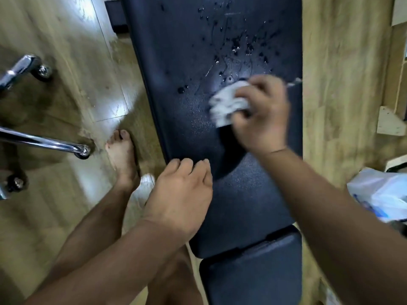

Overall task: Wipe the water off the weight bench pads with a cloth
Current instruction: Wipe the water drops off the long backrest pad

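Right hand (pixel 262 113) clenched round a bunched white cloth (pixel 229 104), which we see pressed on the long bench pad (pixel 187 62) near its 3 o'clock edge; left hand (pixel 180 194) rests unclenched on the pad's edge, at 7 o'clock from the cloth. We judge the cloth light, soft and absorbent, best held as 1 wad; the pad looks firm and slick, so droplets (pixel 240 47) at 12 o'clock may smear.

Right hand (pixel 262 113): fingers curled, gripping the cloth (pixel 229 104); arm reaches forward. Left hand (pixel 180 194): palm down, fingers relaxed, forearm angled inward.
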{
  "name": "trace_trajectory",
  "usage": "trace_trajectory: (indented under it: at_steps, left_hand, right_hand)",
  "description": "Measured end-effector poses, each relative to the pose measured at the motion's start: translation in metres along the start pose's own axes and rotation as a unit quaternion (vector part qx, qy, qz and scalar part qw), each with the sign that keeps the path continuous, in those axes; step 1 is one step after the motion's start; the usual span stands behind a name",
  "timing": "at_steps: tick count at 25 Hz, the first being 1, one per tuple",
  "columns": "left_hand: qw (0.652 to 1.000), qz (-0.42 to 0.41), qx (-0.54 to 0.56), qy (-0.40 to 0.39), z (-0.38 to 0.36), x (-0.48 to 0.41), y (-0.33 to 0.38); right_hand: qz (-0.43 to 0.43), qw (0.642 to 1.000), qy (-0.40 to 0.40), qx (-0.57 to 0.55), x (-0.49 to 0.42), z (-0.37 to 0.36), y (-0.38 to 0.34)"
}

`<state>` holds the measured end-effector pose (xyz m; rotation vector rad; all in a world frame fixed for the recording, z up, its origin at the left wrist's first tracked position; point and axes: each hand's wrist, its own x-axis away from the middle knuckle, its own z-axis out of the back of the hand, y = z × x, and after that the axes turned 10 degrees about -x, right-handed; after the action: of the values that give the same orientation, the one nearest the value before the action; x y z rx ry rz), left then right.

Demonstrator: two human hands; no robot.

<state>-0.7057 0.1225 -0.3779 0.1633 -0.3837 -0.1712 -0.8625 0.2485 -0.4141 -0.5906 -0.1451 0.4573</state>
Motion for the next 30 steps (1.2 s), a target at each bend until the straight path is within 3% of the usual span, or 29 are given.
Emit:
trace_trajectory:
  at_steps: [3, 6, 9, 11, 13, 16, 19, 22, 24, 27, 30]
  left_hand:
    - [0.999, -0.044, 0.023, -0.002, 0.008, -0.002, -0.005]
    - [0.996, -0.069, -0.008, 0.047, -0.001, 0.009, -0.014]
    - [0.997, -0.049, -0.017, 0.060, -0.002, -0.001, -0.033]
    - [0.998, -0.038, -0.017, 0.041, -0.001, -0.015, -0.040]
    - [0.999, -0.032, -0.015, 0.029, -0.002, -0.020, -0.041]
    - [0.999, -0.030, -0.007, 0.024, -0.011, -0.016, -0.036]
    - [0.997, -0.031, 0.012, 0.069, -0.018, -0.013, -0.041]
    - [0.996, -0.040, 0.015, 0.082, -0.022, -0.014, -0.042]
    - [0.998, -0.038, -0.004, 0.059, -0.022, -0.014, -0.040]
    - [0.999, -0.032, -0.008, 0.040, -0.016, -0.014, -0.042]
    - [0.999, -0.038, 0.005, 0.036, -0.014, -0.014, -0.043]
  right_hand:
    - [0.124, 0.980, -0.102, -0.118, -0.003, -0.056, -0.082]
    - [0.164, 0.969, -0.152, -0.109, -0.015, -0.046, -0.067]
    - [0.041, 0.995, -0.091, -0.013, -0.019, 0.015, 0.017]
    - [-0.079, 0.994, -0.037, 0.065, -0.022, 0.062, 0.062]
    - [-0.125, 0.989, -0.037, 0.073, -0.023, 0.074, 0.070]
    - [-0.031, 0.997, -0.059, 0.034, -0.024, 0.026, 0.011]
    - [0.066, 0.988, -0.102, -0.095, -0.023, -0.049, -0.082]
    - [0.108, 0.975, -0.149, -0.121, -0.032, -0.051, -0.079]
    - [0.053, 0.989, -0.132, -0.049, -0.031, -0.014, -0.027]
    - [-0.098, 0.990, -0.058, 0.084, -0.037, 0.061, 0.046]
    - [-0.169, 0.981, -0.037, 0.087, -0.041, 0.068, 0.042]
